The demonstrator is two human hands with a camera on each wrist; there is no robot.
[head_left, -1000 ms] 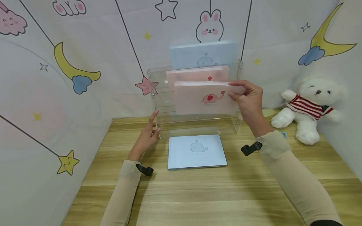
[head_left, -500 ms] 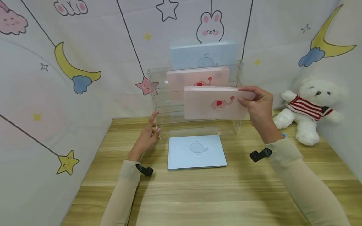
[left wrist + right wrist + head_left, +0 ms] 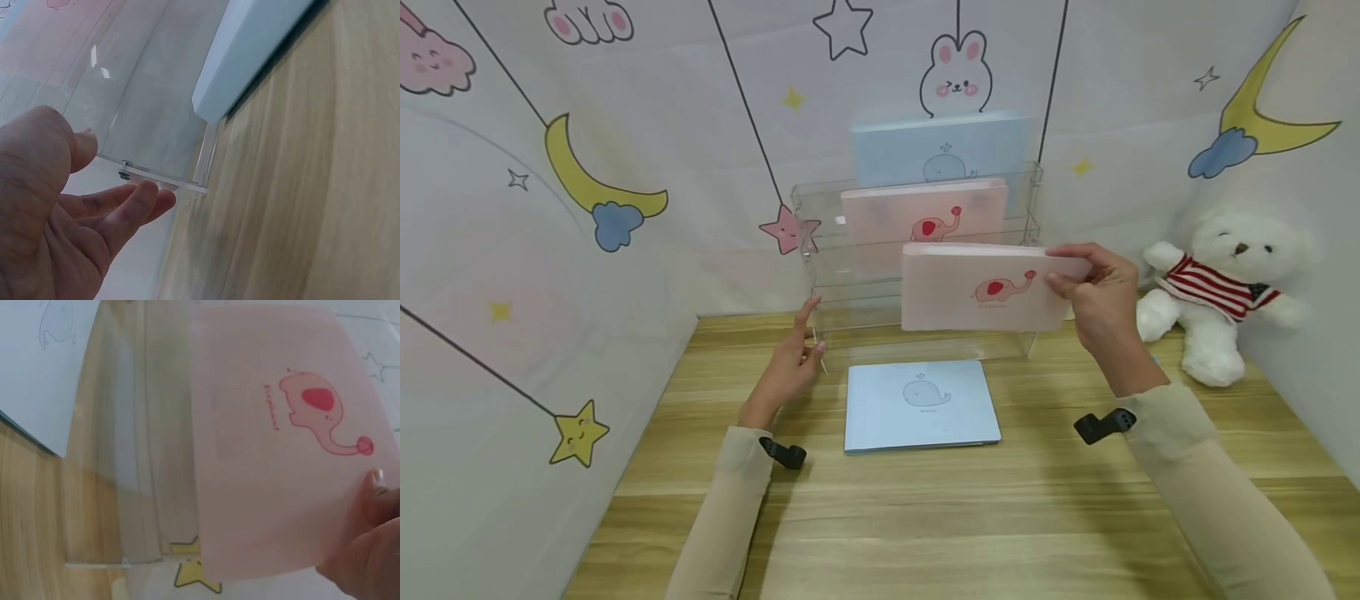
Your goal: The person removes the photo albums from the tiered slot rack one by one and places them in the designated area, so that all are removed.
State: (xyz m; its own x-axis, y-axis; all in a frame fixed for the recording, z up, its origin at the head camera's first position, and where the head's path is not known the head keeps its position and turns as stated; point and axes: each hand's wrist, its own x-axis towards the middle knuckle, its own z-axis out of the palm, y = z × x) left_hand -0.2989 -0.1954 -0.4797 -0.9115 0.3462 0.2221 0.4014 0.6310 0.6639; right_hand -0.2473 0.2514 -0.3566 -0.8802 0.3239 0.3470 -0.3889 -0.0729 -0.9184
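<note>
In the head view my right hand (image 3: 1107, 296) pinches the right end of a pink booklet (image 3: 958, 292) with a red elephant on its cover. The booklet is upright, in front of a clear acrylic tiered rack (image 3: 850, 315). Seen from the right wrist, the thumb (image 3: 381, 503) presses on the cover near the elephant's trunk. My left hand (image 3: 786, 367) holds the rack's left side panel, thumb on one side and fingers on the other, as the left wrist view shows. A second pink elephant booklet (image 3: 880, 208) stands in the rack, with a blue whale booklet (image 3: 887, 154) behind it.
A light blue whale booklet (image 3: 880, 417) lies flat on the wooden table (image 3: 887, 517) before the rack. A white teddy bear (image 3: 1213, 333) in a striped shirt sits at the right. Patterned cloth walls (image 3: 715, 275) close off the back and sides.
My right hand has brought the pink booklet to the right and down, away from the rack, uncovering more of the pink booklet behind. The left hand has stayed on the rack.
</note>
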